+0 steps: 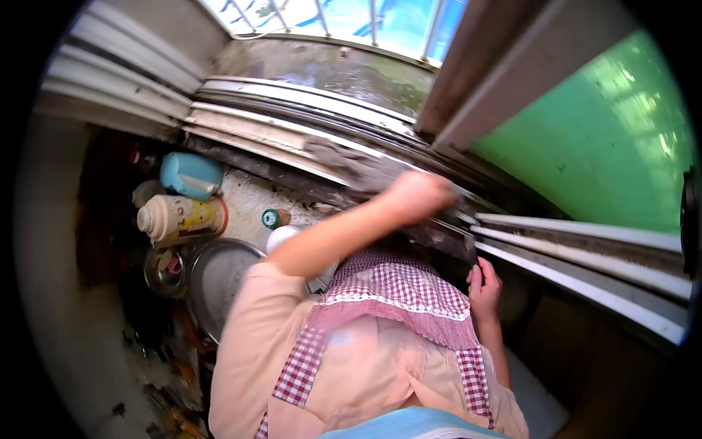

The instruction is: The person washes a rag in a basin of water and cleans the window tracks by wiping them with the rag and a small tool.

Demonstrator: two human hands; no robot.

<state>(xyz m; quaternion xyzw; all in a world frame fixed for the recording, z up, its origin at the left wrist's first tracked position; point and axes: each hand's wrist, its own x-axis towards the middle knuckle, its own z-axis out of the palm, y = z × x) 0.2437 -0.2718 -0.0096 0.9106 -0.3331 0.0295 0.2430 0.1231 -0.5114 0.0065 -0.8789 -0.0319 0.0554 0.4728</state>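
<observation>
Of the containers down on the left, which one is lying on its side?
The cream-and-yellow flask, lying with its ribbed cap pointing left. The light-blue container sits just above it, and the small green-capped bottle to its right.

Overall light: bright daylight, uneven across the frame.
Source: window [344,18] at top, panes washed pale blue and near white.
Glare: sheen on wet sill [329,69] and on white rails [585,241]; green pane [607,139] glowing, mottled with bright spots.
Shadows: deep at left corner around jars [179,216] and steel bowl [216,282]; dark under the track.
Blur: motion smear on left hand [417,194] and cloth [351,164]; right hand [484,285] sharper.
Distortion: strong fisheye, straight rails bent into curves.
Edges: black circular vignette, corners lost.
Focus: soft near bottom, blue edge [417,426] indistinct.
</observation>
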